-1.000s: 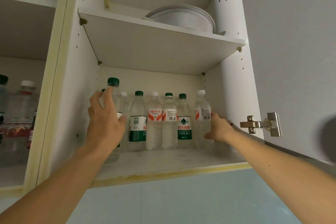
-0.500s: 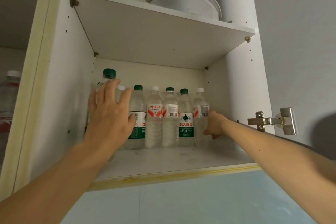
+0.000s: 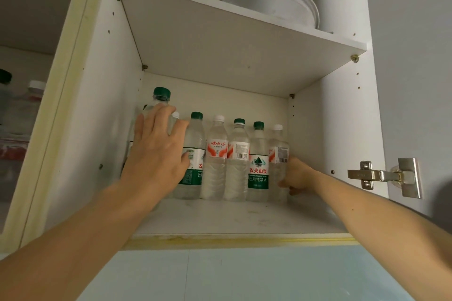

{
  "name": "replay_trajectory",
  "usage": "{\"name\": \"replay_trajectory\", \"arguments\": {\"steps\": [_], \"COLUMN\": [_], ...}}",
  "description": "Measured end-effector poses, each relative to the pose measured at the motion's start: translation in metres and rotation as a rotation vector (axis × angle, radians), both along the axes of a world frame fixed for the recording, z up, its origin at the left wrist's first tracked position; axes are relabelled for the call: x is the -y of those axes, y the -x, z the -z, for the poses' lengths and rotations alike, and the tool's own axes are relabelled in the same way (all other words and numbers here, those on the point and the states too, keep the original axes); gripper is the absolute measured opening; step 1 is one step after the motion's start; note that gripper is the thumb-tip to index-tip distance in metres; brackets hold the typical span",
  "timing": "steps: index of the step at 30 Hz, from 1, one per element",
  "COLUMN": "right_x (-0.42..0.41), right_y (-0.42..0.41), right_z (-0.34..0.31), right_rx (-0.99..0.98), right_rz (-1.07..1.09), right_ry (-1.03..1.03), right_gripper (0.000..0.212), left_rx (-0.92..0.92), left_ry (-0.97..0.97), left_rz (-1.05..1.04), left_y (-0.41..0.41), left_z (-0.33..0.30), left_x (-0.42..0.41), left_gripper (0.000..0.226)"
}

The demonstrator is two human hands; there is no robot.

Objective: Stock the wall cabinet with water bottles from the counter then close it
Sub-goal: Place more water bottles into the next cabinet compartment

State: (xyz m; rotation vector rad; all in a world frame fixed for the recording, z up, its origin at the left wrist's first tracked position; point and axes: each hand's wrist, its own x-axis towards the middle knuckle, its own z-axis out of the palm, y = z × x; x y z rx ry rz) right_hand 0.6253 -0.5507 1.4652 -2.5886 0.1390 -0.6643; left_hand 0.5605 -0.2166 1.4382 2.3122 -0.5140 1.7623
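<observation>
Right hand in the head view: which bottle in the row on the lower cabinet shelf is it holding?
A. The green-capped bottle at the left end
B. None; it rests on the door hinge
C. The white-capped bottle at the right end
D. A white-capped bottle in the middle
C: the right hand curls round the lower part of the white-capped bottle at the right end of the row, next to the cabinet's side wall.

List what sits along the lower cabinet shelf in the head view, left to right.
left hand on a green-capped bottle → green-label bottle → red-label bottle → barcode-label bottle → mountain-logo bottle → white-capped bottle → right hand.
</observation>
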Motion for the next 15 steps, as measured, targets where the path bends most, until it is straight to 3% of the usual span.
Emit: {"name": "replay_trajectory", "arguments": {"steps": [2, 6, 10, 13, 15], "right_x": [0.003, 0.001, -0.008, -0.03, -0.048], "right_y": [-0.003, -0.003, 0.008, 0.039, 0.062], "right_z": [0.003, 0.004, 0.001, -0.001, 0.001], "right_rx": [-0.005, 0.027, 0.071, 0.185, 0.241], "right_rz": [-0.007, -0.02, -0.026, 0.016, -0.013], "right_ry": [0.031, -0.119, -0.27, -0.186, -0.132], "right_gripper": [0.044, 0.062, 0.041, 0.007, 0.023], "left_rx": [0.003, 0.001, -0.02, -0.037, -0.067], "left_ry": [-0.013, -0.025, -0.032, -0.047, -0.035], "left_rz": [-0.021, -0.058, -0.073, -0.066, -0.035], "left_y": [0.0, 0.0, 0.003, 0.013, 0.024], "left_z": [0.001, 0.002, 0.006, 0.005, 0.003], "left_x": [-0.001, -0.003, -0.003, -0.006, -0.008], "left_gripper": [0.058, 0.059, 0.06, 0.059, 0.059]}}
